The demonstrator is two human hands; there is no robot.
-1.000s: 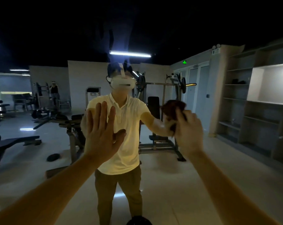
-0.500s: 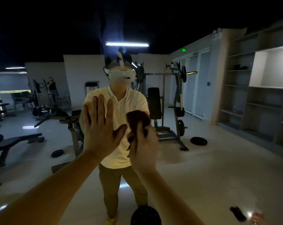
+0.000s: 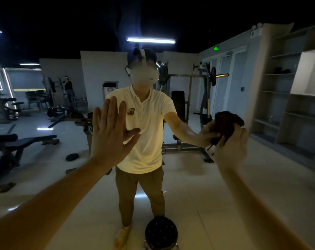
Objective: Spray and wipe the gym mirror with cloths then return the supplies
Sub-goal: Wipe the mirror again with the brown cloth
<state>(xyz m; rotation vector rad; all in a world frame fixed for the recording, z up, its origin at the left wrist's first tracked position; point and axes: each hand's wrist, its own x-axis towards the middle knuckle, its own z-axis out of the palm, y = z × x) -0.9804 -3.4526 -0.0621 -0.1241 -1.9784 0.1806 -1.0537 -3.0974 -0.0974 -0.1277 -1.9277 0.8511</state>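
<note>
The gym mirror (image 3: 198,177) fills the whole view and shows my own reflection in a white shirt. My left hand (image 3: 110,134) lies flat on the glass, fingers straight and pointing up. My right hand (image 3: 231,147) holds a bunched dark red cloth (image 3: 225,123) against the mirror at the right, at about chest height. The cloth's reflection meets it on the glass. No spray bottle shows in this view.
A dark round object (image 3: 161,231) sits low at the mirror's foot. Reflected behind me are a weight bench (image 3: 21,143), a barbell rack (image 3: 203,109), a loose weight plate (image 3: 72,156) on the floor, wall shelves (image 3: 286,98) at right, and another person (image 3: 68,85) far back.
My right hand swept the cloth from right to the centre of the glass, then back out to the right. My left hand stayed flat on the mirror.
</note>
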